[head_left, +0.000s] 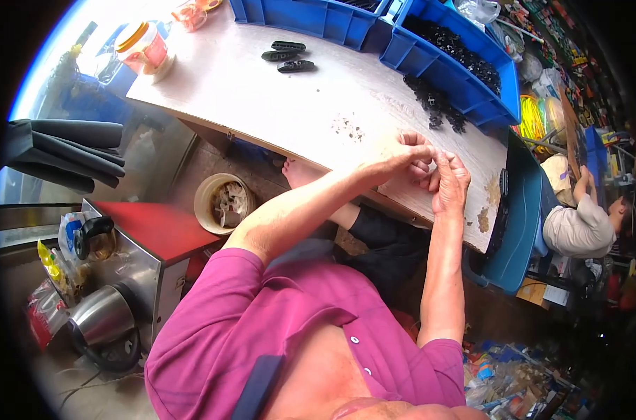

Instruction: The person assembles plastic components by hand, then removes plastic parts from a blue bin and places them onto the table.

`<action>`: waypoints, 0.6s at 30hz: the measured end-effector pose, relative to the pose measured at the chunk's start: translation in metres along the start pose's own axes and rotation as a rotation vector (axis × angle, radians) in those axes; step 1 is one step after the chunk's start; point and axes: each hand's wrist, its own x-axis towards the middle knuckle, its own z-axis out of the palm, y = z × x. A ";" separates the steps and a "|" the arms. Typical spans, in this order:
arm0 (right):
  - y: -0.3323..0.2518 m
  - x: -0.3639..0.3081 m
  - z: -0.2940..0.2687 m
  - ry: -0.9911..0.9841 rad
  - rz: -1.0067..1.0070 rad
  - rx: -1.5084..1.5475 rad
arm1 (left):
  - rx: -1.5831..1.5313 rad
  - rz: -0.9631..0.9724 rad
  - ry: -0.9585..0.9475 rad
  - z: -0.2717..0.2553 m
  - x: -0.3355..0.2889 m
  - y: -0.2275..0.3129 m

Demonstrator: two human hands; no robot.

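Observation:
My left hand point(404, 155) and my right hand point(450, 183) meet above the front edge of the pale table point(262, 98), toward its right side. Thumb and fingers are pinched together on both, and the fingertips almost touch. Whatever lies between them is too small or hidden to make out. Nearest to the hands, a loose pile of small black parts point(433, 101) spreads on the tabletop behind them. Farther back on the left lie several long black pieces point(295, 66), ribbed or slotted along their length. Dark crumbs point(347, 129) dot the table left of my hands.
Two blue crates point(444, 66) point(304, 21) line the back, holding black parts. A lidded jar point(141, 49) stands at the left end. A teal bin point(517, 217) adjoins the right edge. Below left are a bucket point(204, 203), a red-topped cabinet point(146, 227) and a kettle point(108, 318). Another person point(577, 227) sits right.

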 end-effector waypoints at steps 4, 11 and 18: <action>-0.002 -0.002 0.009 0.031 -0.027 -0.092 | -0.159 0.063 0.071 -0.005 0.000 -0.015; -0.004 -0.007 0.014 -0.072 -0.030 -0.002 | -0.179 0.083 0.154 -0.004 -0.002 -0.012; -0.004 -0.009 0.022 -0.045 -0.018 -0.008 | -0.213 0.131 0.129 -0.013 0.000 -0.020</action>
